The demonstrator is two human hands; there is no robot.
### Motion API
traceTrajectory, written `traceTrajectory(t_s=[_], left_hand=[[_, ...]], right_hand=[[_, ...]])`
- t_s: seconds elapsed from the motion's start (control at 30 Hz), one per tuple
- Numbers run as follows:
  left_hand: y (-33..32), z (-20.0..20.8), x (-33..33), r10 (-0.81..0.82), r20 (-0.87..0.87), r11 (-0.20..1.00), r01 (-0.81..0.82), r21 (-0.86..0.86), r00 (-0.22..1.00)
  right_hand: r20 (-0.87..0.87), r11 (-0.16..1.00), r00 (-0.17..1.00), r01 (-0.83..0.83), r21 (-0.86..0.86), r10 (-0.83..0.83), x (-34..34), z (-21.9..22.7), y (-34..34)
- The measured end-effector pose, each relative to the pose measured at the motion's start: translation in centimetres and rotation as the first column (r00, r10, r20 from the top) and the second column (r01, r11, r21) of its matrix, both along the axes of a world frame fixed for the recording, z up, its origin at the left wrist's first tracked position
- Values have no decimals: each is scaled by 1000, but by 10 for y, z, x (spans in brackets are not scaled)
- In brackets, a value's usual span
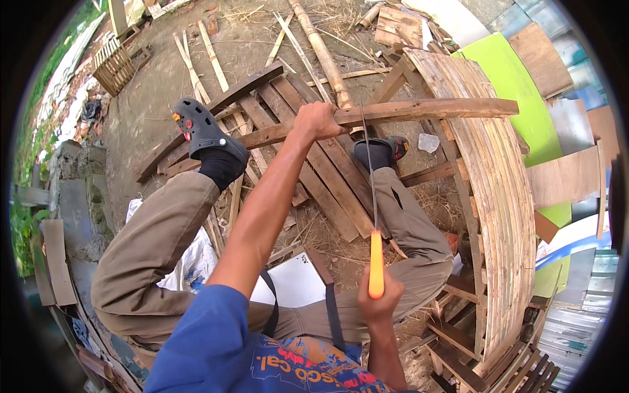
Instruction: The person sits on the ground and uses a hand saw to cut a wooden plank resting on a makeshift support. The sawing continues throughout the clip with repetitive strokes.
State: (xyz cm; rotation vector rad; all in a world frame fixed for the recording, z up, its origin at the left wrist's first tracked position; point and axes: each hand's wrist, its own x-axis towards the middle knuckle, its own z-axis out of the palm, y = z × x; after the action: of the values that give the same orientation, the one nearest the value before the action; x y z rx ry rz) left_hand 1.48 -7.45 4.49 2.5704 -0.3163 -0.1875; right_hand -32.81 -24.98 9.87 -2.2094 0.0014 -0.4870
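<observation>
A long brown wooden beam (432, 109) lies crosswise over a slatted wooden frame (321, 177) and reaches right to a bench of split slats. My left hand (318, 121) is closed around the beam near its middle. In my right hand (380, 295) is a handsaw (376, 262) with an orange-yellow handle, gripped low near my lap. The narrow blade points away from me and crosses the beam just right of my left hand. Whether its teeth have cut into the wood is too fine to tell. My left foot, in a dark clog (200, 131), rests over the beam's left part.
The slatted bench (485, 190) stands close on my right, with green and brown panels (511, 85) beyond it. Bamboo poles (321, 52) and loose sticks lie on the dirt ahead. A concrete block wall (82, 203) stands at left. Between my legs is a white board (295, 281).
</observation>
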Motion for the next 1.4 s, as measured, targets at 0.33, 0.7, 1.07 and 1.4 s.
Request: traceTrajectory(t_s=[0.33,0.7,1.07,1.4], left_hand=[[6,11,3,0,-46,1000,1,10,999],[8,8,2,-70,-110,995,62,-72,991],[8,12,-2,-255,-381,959,181,-219,889],[17,-22,17,-435,-473,862,203,-464,766]], right_hand=[[102,997,992,-71,-3,71,146,-38,8],[-33,994,995,-97,51,99,127,-46,-3],[78,996,994,-84,34,81,107,-39,0],[-100,991,992,-70,111,81,100,-24,19]])
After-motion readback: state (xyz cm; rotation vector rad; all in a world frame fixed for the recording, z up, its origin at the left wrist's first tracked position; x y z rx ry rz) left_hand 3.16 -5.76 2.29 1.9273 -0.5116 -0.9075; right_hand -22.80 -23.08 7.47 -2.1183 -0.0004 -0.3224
